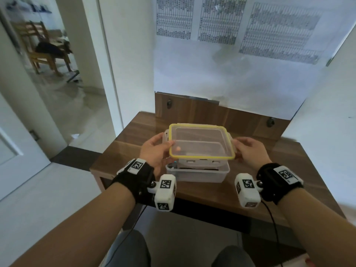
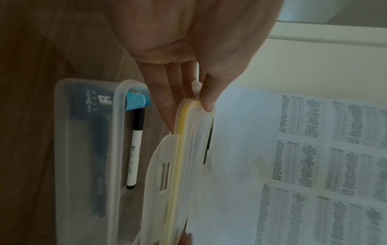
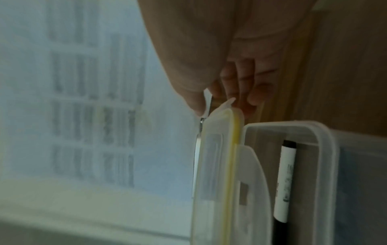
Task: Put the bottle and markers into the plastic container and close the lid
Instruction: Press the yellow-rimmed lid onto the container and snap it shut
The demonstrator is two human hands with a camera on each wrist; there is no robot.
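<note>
The lid [image 1: 202, 142] is pinched at its two ends by the left hand [image 1: 154, 151] and right hand [image 1: 250, 151], thumbs above, fingers [image 2: 167, 99] beneath. It is held tilted above the open plastic container [image 1: 198, 174] on the bench [image 1: 298, 170], in which a marker [image 2: 135, 149] is seen.

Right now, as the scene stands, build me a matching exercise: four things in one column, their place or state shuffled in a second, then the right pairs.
Things:
1. lid
2. marker
3. container
4. left hand

Places or states:
A. lies inside the container
B. stands open on the wooden table
C. held in the air above the container, between both hands
D. grips the lid's left edge

Pairs: 1-C, 2-A, 3-B, 4-D. The right hand holds the lid's opposite edge.
</note>
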